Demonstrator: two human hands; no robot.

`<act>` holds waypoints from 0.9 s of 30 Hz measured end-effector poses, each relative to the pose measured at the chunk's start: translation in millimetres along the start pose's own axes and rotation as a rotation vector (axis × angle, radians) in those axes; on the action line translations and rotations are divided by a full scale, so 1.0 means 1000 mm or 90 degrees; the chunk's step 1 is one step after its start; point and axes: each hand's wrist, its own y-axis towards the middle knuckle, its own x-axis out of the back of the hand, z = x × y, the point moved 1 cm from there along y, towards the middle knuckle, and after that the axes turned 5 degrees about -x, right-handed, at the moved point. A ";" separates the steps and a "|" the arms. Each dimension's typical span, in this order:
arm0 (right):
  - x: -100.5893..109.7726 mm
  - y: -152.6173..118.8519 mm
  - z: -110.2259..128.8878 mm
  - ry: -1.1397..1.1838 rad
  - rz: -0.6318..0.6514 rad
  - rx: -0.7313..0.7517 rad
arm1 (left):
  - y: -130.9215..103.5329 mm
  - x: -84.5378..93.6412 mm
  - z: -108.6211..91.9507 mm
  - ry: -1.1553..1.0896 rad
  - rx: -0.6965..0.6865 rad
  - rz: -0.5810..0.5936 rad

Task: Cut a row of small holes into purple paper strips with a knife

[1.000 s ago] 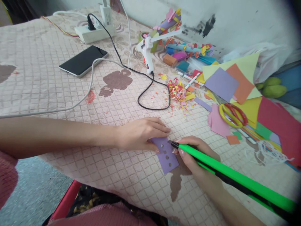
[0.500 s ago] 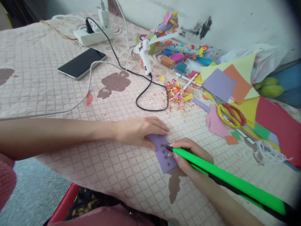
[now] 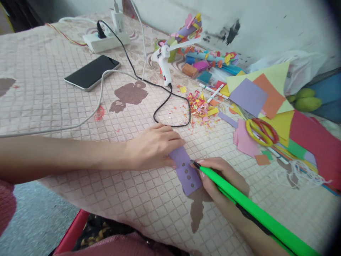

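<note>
A small purple paper piece lies on the quilted cloth, with a row of several dark round spots along it; I cannot tell whether they are holes or marks. My left hand grips its upper left end, thumb on the near side and fingers over the far side. In my right hand is a long bright green and black pen-like tool, held like a pencil. Its dark pointed tip is at the paper's right edge, beside the top spot; whether it touches is unclear. My right fingertips are partly behind the tool.
Paper scraps lie beyond my hands, near a white glue gun with a looped black cord. Scissors, coloured paper and white string are on the right. A phone and power strip stand back left.
The tool's tip has moved right, from beside the top spot to the paper's edge. My left hand has shifted slightly left and away from me, baring more of the paper.
</note>
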 end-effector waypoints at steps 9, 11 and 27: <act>-0.004 0.003 0.006 0.095 0.034 0.016 | 0.000 -0.008 0.009 -0.170 -0.126 0.004; -0.003 0.002 0.003 0.124 0.006 -0.018 | 0.002 -0.010 0.014 -0.240 -0.136 0.021; 0.003 0.010 -0.005 0.144 0.049 -0.050 | -0.014 -0.018 -0.041 -0.242 -0.347 0.140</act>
